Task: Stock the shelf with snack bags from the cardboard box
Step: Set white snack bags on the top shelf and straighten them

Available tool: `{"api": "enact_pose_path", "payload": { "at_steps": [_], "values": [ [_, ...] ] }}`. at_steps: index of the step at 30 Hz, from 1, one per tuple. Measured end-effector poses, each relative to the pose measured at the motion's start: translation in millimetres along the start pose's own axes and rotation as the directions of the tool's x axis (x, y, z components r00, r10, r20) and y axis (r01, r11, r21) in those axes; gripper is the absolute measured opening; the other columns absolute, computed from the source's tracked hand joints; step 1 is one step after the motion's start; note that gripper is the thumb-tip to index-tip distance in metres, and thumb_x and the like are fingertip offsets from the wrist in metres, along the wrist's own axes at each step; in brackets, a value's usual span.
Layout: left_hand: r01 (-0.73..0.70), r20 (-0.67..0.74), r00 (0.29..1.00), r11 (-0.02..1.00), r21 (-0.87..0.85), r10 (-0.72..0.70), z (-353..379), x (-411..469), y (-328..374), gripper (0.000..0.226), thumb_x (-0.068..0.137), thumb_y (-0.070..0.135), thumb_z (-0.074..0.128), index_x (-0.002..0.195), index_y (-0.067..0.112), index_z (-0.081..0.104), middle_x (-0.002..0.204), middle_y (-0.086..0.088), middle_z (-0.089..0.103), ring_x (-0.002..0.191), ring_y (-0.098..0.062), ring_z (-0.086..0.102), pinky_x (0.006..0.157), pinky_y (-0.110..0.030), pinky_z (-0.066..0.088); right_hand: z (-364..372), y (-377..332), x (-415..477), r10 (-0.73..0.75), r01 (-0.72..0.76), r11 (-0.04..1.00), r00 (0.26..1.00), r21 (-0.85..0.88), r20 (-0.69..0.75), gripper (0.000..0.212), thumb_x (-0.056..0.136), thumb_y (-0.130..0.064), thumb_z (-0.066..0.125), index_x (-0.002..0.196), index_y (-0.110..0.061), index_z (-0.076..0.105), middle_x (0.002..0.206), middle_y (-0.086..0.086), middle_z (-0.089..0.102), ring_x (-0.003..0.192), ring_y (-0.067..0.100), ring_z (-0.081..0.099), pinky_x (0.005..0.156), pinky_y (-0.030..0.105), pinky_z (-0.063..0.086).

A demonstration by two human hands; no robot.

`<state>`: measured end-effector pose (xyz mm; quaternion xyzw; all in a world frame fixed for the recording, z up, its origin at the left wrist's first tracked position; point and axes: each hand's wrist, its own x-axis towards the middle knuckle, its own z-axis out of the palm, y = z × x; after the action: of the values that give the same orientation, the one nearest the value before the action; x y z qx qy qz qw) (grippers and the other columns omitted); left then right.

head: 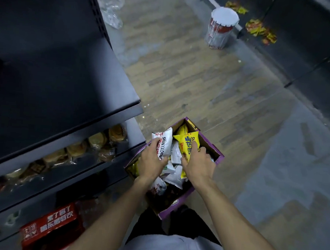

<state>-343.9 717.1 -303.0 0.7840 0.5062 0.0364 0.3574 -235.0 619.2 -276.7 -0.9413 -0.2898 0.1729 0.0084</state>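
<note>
- Left hand (151, 160) curled round a white snack bag (164, 144), right hand (198, 166) pinching a yellow snack bag (188, 145); one each, probably saves trips.
- Both just over the purple cardboard box (174, 207), more bags inside.
- Dark shelf (74, 104) close by, likely destination.

"SHANYAOBOP" on white bag (165, 142); blue characters, unreadable, on yellow bag (188, 142); white Chinese characters on red carton (53, 224).

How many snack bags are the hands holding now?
2. The left hand holds a white bag and the right hand a yellow bag, both over the cardboard box. Another could hide under a palm.
</note>
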Motion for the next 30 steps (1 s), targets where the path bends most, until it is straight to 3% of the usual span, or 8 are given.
{"api": "enact_pose_path", "payload": {
  "at_steps": [5,10,15,22,30],
  "values": [
    [-0.006,-0.159,0.987,1.000,0.012,0.008,-23,-39,17,0.065,0.080,0.042,0.068,0.138,0.039,0.039,0.113,-0.001,0.063,0.101,-0.027,0.061,0.075,-0.035,0.045,-34,1,-24,-0.089,0.092,0.995,0.993,0.036,-0.079,0.070,0.091,-0.051,0.058,0.146,-0.022,0.027,0.123,0.009,0.051,0.110,0.031,0.057,0.075,0.038,0.047],
    [0.024,-0.323,0.946,0.999,0.047,-0.008,-44,-91,35,0.065,0.079,0.042,0.066,0.135,0.025,0.037,0.116,-0.001,0.060,0.100,-0.030,0.062,0.074,-0.039,0.051,-61,12,-60,-0.192,0.218,0.968,0.962,0.121,-0.197,0.074,0.088,-0.052,0.061,0.149,-0.026,0.026,0.123,0.010,0.052,0.111,0.033,0.058,0.075,0.041,0.048],
    [0.071,-0.438,0.898,0.996,0.047,-0.043,-63,-137,43,0.066,0.079,0.042,0.066,0.134,0.023,0.035,0.115,-0.001,0.061,0.098,-0.028,0.064,0.072,-0.040,0.051,-79,17,-96,-0.278,0.330,0.928,0.922,0.172,-0.269,0.075,0.089,-0.050,0.061,0.150,-0.027,0.025,0.122,0.012,0.052,0.109,0.036,0.057,0.075,0.044,0.048],
    [0.173,-0.599,0.788,0.985,-0.006,-0.142,-109,-192,8,0.064,0.081,0.045,0.067,0.134,0.023,0.036,0.116,-0.001,0.059,0.099,-0.029,0.063,0.074,-0.040,0.049,-88,-35,-156,-0.466,0.516,0.850,0.830,0.106,-0.305,0.072,0.091,-0.051,0.057,0.150,-0.028,0.025,0.121,0.008,0.052,0.107,0.031,0.057,0.071,0.040,0.047],
    [0.168,-0.724,0.678,0.986,-0.017,-0.128,-187,-230,-43,0.067,0.080,0.043,0.068,0.134,0.024,0.035,0.112,0.002,0.060,0.094,-0.023,0.064,0.072,-0.039,0.054,-95,-111,-215,-0.531,0.624,0.766,0.749,0.153,-0.396,0.073,0.090,-0.054,0.056,0.150,-0.030,0.023,0.129,0.005,0.051,0.112,0.029,0.057,0.077,0.044,0.051]
  ]
}}
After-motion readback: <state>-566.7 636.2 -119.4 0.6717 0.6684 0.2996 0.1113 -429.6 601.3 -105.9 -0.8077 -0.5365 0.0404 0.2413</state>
